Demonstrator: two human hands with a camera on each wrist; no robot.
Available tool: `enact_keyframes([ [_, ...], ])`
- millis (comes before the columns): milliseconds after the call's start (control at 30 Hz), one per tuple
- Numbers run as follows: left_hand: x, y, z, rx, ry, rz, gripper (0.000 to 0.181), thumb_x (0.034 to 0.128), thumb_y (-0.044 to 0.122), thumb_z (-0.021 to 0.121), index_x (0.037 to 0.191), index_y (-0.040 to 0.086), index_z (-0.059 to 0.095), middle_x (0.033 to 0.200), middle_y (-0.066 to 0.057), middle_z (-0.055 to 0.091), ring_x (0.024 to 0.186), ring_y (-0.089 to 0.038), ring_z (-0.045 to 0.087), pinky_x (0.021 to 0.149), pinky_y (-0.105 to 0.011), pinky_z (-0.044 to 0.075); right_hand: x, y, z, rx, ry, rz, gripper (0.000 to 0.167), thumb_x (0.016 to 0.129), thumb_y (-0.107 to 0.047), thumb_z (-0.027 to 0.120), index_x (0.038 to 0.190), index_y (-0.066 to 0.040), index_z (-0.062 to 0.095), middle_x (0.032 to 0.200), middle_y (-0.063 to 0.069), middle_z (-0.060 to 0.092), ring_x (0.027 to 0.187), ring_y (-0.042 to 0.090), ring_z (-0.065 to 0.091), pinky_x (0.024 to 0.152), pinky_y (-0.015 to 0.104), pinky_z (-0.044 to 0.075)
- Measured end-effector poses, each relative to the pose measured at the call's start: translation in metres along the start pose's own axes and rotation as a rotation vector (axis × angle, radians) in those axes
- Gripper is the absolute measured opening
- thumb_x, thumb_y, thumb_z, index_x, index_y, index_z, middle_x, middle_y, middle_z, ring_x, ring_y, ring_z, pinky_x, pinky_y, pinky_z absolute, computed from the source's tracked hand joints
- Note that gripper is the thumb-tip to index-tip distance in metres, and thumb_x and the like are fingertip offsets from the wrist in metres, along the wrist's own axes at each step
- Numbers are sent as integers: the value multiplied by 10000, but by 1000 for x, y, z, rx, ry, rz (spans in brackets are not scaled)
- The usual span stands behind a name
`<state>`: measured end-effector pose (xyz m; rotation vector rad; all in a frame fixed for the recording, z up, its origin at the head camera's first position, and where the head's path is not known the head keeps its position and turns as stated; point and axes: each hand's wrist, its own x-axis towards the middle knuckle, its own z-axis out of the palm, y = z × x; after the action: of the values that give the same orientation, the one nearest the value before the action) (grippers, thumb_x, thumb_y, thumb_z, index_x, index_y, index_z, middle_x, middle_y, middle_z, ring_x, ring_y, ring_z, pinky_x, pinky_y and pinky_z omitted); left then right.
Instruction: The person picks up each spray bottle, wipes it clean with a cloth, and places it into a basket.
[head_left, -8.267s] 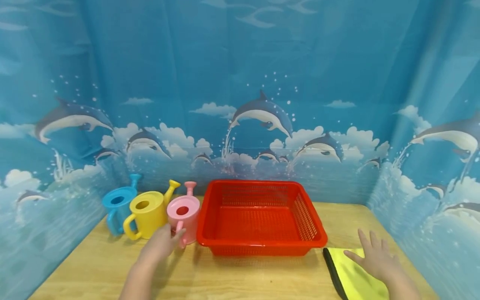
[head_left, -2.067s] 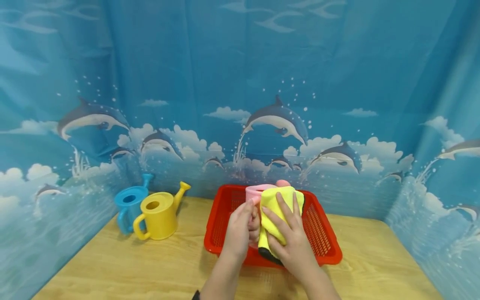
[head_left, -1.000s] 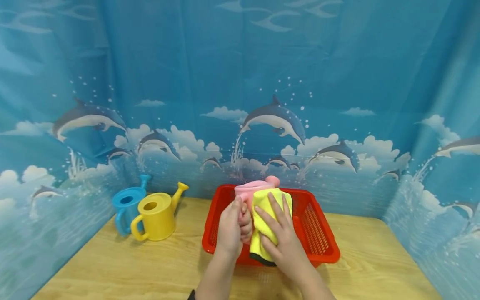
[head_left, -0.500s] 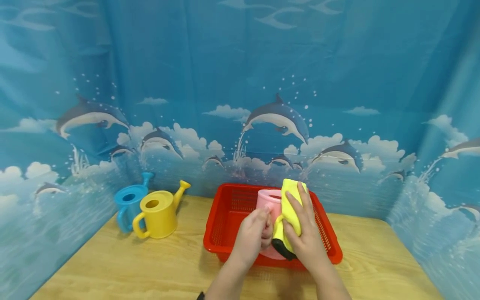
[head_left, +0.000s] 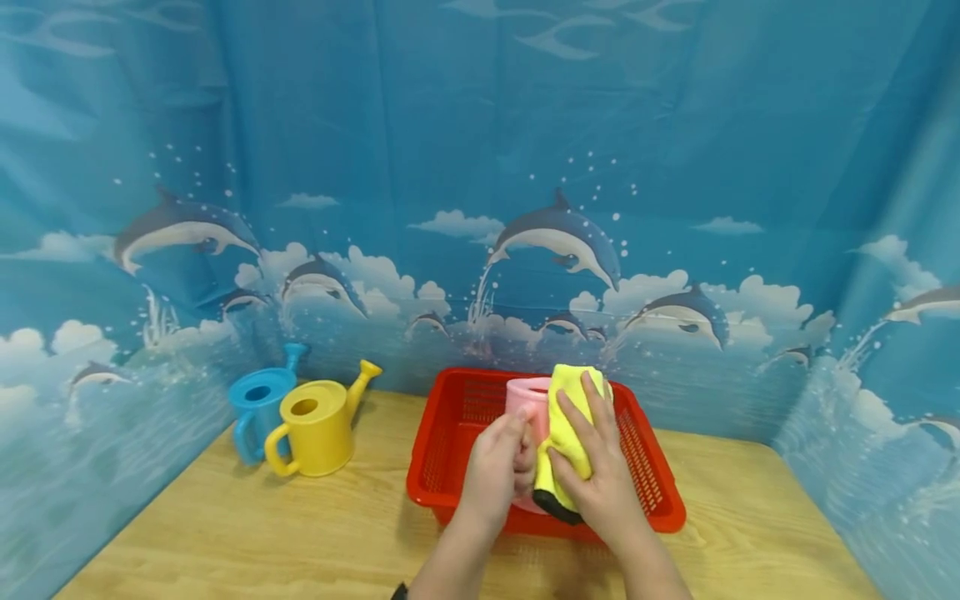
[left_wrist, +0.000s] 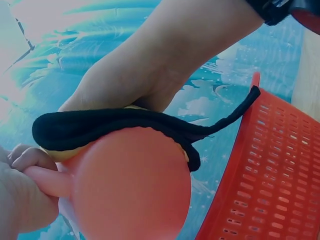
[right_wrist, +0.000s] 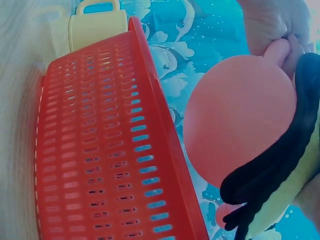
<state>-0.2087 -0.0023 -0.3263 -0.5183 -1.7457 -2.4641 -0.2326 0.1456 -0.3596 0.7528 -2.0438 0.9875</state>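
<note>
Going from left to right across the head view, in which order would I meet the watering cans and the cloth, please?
Blue watering can → yellow watering can → pink watering can → yellow cloth.

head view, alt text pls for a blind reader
A person's left hand grips a pink watering can while the right hand presses a yellow cloth to its side, a red basket behind them in the picture. A blue can and a yellow can stand to the left on a table, before a dolphin curtain.
</note>
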Motion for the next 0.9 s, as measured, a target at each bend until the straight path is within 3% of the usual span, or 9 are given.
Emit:
enact_keyframes([
  [167, 2, 0, -5, -51, 10, 17, 409, 1030, 298, 429, 756, 13, 323, 523, 56, 269, 407, -32, 228, 398, -157, 199, 0, 2, 5, 10, -2, -108, 525, 890, -178, 657, 1395, -215, 516, 1591, 46, 262, 1485, 370, 97, 1002, 733, 278],
  [333, 4, 1, -10, -107, 24, 39, 373, 1039, 286, 402, 733, 81, 346, 506, 82, 258, 397, -20, 211, 391, -156, 184, -1, 3, 10, 22, -30, -174, 421, 985, -402, 516, 1377, -251, 534, 1580, 37, 294, 1490, 358, 113, 1204, 390, 136],
  [433, 6, 3, -15, -135, 39, 49, 378, 1040, 291, 398, 723, 93, 340, 493, 88, 254, 387, -25, 202, 386, -158, 177, -2, 4, 15, 34, -53, -226, 423, 961, -328, 562, 1374, -244, 537, 1572, 42, 311, 1493, 337, 121, 1202, 290, 86],
  [633, 9, 9, -31, -149, 99, 63, 421, 1045, 348, 370, 706, 106, 305, 505, 60, 245, 382, -53, 204, 399, -183, 178, -3, 2, 24, 31, -99, -367, 599, 761, -82, 657, 1341, -197, 562, 1539, 69, 368, 1474, 355, 170, 1213, 362, 80],
  [900, 11, 17, -47, -207, 135, 55, 419, 1056, 387, 298, 729, 125, 308, 537, 39, 191, 389, -54, 178, 411, -221, 127, -1, -10, 28, 25, -170, -394, 611, 745, -48, 683, 1325, -196, 562, 1510, 48, 412, 1457, 348, 217, 1216, 373, 80],
])
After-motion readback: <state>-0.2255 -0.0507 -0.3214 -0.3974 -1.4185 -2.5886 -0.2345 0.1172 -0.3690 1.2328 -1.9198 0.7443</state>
